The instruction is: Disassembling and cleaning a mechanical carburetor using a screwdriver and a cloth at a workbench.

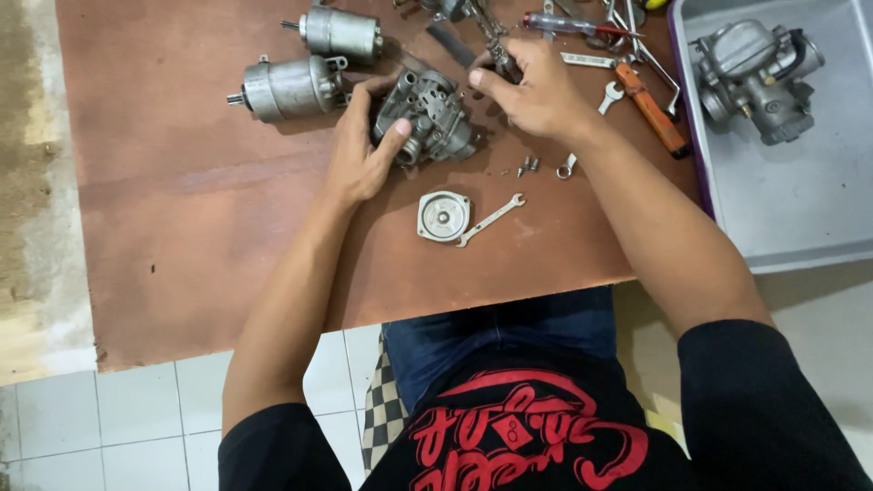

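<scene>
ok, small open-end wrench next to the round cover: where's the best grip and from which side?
Probably pinch the small wrench by its thin shank at mid-length, coming from above. It lies flat on the brown board, angled, with one jaw end nearly touching the round cover, so the end away from the cover is freer. Both hands are busy elsewhere.

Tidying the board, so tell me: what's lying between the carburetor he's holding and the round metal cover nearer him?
Bare brown board separates carburetor body from round cover in the head view.
</scene>
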